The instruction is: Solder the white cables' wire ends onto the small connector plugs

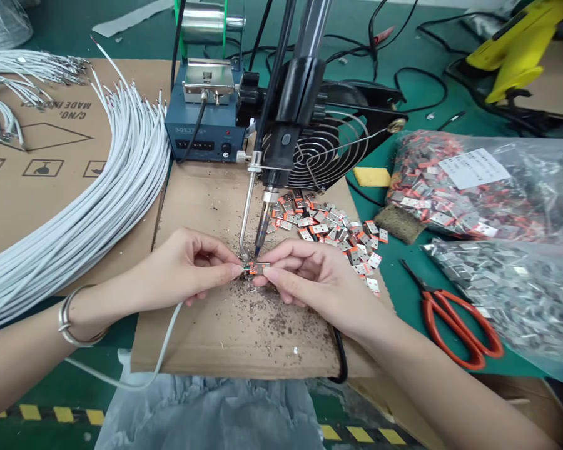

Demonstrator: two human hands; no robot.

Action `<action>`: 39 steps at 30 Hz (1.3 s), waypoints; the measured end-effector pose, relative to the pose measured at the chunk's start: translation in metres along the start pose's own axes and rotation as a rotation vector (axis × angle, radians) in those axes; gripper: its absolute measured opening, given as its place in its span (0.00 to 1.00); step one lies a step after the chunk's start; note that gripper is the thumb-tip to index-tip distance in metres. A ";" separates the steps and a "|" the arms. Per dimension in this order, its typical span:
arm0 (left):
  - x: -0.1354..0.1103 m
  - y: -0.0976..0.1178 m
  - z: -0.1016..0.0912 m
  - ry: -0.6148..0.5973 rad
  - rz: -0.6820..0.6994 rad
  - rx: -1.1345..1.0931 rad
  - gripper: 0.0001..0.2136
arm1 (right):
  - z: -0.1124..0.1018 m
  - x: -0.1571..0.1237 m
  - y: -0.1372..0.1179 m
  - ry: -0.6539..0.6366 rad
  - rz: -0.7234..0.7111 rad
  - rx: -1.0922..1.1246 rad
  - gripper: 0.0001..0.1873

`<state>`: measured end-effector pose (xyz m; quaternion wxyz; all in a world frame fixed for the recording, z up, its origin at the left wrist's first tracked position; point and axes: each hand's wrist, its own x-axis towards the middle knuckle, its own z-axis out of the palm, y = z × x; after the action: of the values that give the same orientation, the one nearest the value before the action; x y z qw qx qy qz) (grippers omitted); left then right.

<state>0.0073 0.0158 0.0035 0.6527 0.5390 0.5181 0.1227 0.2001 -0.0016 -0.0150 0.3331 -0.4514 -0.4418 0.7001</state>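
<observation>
On a speckled cardboard sheet (192, 337), the left hand (192, 265) pinches a white cable (167, 335) and the right hand (309, 275) a USB connector (263, 267), held together just below the soldering iron (281, 147), presumably to steady the joint; loose USB connectors (342, 236) lie nearby, seemingly for easy reach.

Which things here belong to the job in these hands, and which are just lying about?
Seemingly in use:
thin white cable, in the left hand
small silver-and-orange metal connector, in the right hand
black pencil-shaped soldering iron, tip near both
thick bundle of white cables, likely supplies

Seemingly just lying about:
orange-red-handled metal scissors
flat yellow sponge
yellow gun-shaped tool
</observation>
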 end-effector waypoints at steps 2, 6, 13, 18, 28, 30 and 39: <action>-0.001 0.000 0.000 -0.008 0.004 -0.010 0.05 | -0.001 -0.001 0.000 -0.009 -0.006 0.003 0.04; -0.003 0.001 0.000 -0.015 0.009 -0.025 0.05 | -0.001 -0.003 0.002 -0.026 -0.020 0.006 0.03; -0.003 0.000 -0.001 -0.007 0.012 -0.036 0.05 | -0.001 -0.001 0.001 -0.024 -0.009 0.000 0.05; -0.004 -0.001 0.001 -0.002 0.016 -0.037 0.04 | -0.002 -0.003 0.001 -0.016 -0.023 -0.033 0.05; -0.003 -0.001 0.001 -0.002 0.028 -0.039 0.05 | 0.000 -0.002 0.001 -0.014 -0.032 -0.035 0.05; -0.003 -0.001 0.001 0.011 0.011 -0.033 0.05 | 0.001 -0.002 0.000 -0.009 -0.014 -0.035 0.06; -0.002 -0.002 0.002 -0.022 0.011 -0.003 0.07 | -0.001 -0.004 0.000 -0.021 -0.023 -0.159 0.07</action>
<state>0.0069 0.0126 0.0024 0.6586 0.5422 0.5075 0.1212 0.2027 -0.0047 -0.0133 0.2998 -0.4640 -0.5046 0.6635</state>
